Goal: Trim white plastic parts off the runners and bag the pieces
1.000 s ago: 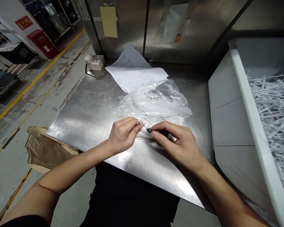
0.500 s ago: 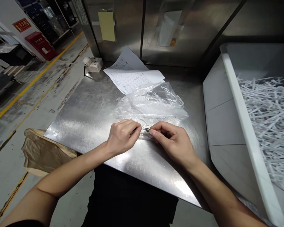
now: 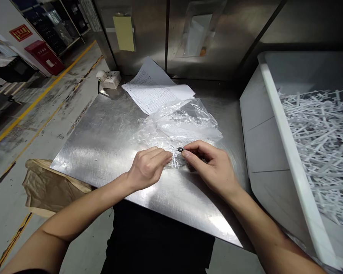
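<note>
My left hand [image 3: 147, 167] is closed in a pinch over the front of the steel table. At its fingertips stands a thin white branched plastic piece [image 3: 174, 159], like a small sprue. Opposite it, my right hand [image 3: 214, 163] grips a small dark object [image 3: 180, 150] with a rounded end between thumb and forefinger. Its other end is hidden in the palm, so I cannot tell its exact kind. The dark tip is just right of the white piece, close to it. Behind both hands lies a crumpled clear plastic bag [image 3: 185, 121].
On the steel table [image 3: 88, 133] are printed sheets [image 3: 157, 91] and a power socket block [image 3: 111, 79]. A large grey bin [image 3: 261, 125] full of white plastic sprues [image 3: 320, 148] stands at right. A brown paper bag [image 3: 54, 188] is below the left edge.
My right hand has lifted the dark object slightly up and away from the left fingers. The white branched piece now shows more clearly between the hands. The view has shifted slightly.
</note>
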{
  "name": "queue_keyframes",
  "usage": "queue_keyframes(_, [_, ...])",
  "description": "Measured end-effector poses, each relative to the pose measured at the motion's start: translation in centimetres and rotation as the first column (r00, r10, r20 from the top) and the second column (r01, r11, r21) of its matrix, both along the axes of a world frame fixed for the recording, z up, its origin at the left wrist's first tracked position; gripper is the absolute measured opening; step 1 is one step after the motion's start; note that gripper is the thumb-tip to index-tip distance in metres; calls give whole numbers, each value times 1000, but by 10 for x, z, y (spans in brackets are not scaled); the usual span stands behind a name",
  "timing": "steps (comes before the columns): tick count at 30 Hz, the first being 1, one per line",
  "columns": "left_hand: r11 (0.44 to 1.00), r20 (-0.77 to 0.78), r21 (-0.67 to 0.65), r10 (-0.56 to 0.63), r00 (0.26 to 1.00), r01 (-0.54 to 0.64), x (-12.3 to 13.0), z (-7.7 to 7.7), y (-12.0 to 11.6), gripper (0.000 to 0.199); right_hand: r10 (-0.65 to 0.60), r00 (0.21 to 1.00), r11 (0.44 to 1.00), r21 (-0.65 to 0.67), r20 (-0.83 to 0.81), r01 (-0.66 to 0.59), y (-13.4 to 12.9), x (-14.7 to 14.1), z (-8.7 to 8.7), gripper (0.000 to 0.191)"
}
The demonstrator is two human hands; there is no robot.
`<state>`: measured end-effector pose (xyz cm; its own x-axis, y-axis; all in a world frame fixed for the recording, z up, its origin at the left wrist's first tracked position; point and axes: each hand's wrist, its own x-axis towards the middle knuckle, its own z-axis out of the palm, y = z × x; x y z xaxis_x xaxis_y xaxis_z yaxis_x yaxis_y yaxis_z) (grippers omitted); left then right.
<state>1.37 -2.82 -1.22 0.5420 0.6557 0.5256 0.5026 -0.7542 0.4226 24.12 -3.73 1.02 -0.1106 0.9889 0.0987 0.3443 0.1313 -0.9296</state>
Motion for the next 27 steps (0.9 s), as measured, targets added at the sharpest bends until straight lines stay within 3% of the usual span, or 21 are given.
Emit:
queue_keyframes(19, [990,29,124,-63,998,59,2,-2,0,12,-19,999,998,-55,-27,18,1,-1,-5,19])
queue_keyframes(27, [985,32,168,-54,998,48,4,-5,0,8,-24,999,999,-45,-24,23,-1,-3,0,19])
